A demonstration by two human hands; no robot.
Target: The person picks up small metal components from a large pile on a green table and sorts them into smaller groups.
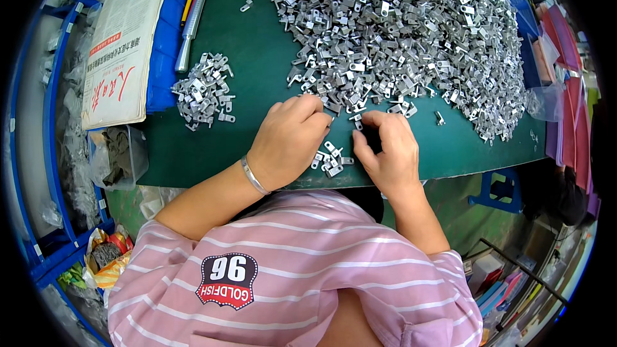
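Note:
My left hand (290,140), with a silver bangle at its wrist, is closed at the front of the green table, its fingertips pressed together. A little metal shows by those fingertips, but what they hold is mostly hidden. Opposite it, my right hand (393,153) has thumb and forefinger curved around a small bent metal bracket (358,123) with a hole. Beyond both hands spreads a large heap of similar brackets (398,32). Between my hands, near the table edge, lies a small cluster of brackets (331,159). Another small pile (204,91) sits left of my left hand.
At left, newspapers (119,83) lie on a blue bin (168,51), beside a clear container with dark cloth (119,154). Pens and a long tool (193,26) rest nearby. A blue stool (498,191) stands below right. Blue shelving (54,115) lines the left.

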